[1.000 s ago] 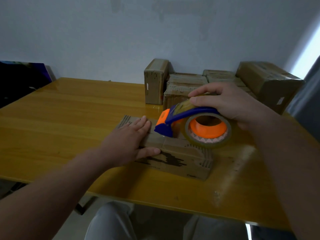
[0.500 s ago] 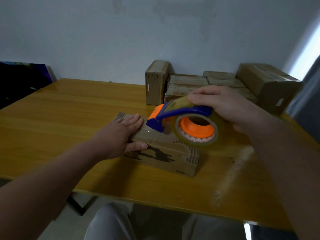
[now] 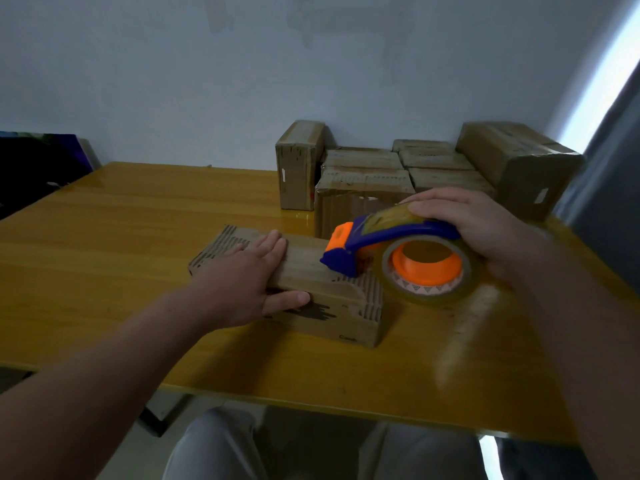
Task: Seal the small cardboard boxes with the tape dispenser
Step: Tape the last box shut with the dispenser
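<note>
A small flat cardboard box [image 3: 311,271] lies on the yellow wooden table [image 3: 121,237] in front of me. My left hand [image 3: 249,278] presses flat on its left part, fingers straight on top and thumb against the near side. My right hand [image 3: 474,230] grips a blue and orange tape dispenser [image 3: 398,251] holding a roll of clear tape. The dispenser's blue nose rests on the box's top near its right end, and the roll hangs past the right edge.
Several more cardboard boxes [image 3: 363,168] are stacked at the back of the table against the pale wall, one standing upright [image 3: 299,164] and a bigger one [image 3: 519,164] at the right. A dark object [image 3: 31,168] lies at the far left. My knees show below the table's near edge.
The dispenser has slid rightward along the box top, from near my left fingers to the right end. My left hand stays pressed on the box.
</note>
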A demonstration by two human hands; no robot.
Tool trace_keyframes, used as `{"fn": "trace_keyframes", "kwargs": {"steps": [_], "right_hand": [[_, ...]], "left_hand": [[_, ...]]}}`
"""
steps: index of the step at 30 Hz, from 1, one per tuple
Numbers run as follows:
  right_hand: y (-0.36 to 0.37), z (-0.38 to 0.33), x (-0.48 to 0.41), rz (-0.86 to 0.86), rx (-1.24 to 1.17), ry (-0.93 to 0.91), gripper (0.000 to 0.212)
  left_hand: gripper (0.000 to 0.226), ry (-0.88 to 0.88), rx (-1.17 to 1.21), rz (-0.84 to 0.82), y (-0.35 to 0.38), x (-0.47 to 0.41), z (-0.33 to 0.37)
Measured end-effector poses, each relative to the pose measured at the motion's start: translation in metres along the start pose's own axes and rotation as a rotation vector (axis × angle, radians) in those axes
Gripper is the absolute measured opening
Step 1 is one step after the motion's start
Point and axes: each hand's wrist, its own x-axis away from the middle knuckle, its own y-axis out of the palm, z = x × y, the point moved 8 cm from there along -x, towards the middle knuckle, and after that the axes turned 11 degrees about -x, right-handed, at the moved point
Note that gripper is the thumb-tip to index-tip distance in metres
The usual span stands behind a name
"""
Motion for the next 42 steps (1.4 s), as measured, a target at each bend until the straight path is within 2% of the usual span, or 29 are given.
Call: {"fn": "trace_keyframes", "kwargs": {"steps": [4,11,17,22,31,34,42], "right_hand": [[0.0,0.004,-0.002,-0.002,-0.036,-0.004,0.011],[-0.001,0.004,-0.002,0.046,-0.082,-0.01,0.011],[0.021,0.007,-0.002,0.099,-0.176,0.006,0.011],[0.038,0.004,-0.004,0.122,-0.191,-0.009,0.008],[0.034,-0.002,0.002,-0.007,-0.099,0.015,0.016],[0.017,0.0,0.006,0.024,-0.099,0.016,0.01],[0.005,0.021,0.015,0.057,-0.119,0.045,0.012]], "left_hand": [[0.107,0.024,-0.008,0.0,-0.006,-0.005,0.024],[0.104,0.076,-0.013,0.025,-0.005,-0.006,0.03],[0.11,0.023,-0.014,-0.014,-0.005,-0.005,0.005],[0.114,0.07,0.049,0.055,0.002,-0.008,-0.006],[0.121,0.052,0.079,0.065,0.006,-0.011,-0.009],[0.12,0.054,0.059,0.055,0.006,-0.011,-0.009],[0.118,0.077,-0.003,0.092,0.003,-0.011,0.001]]}}
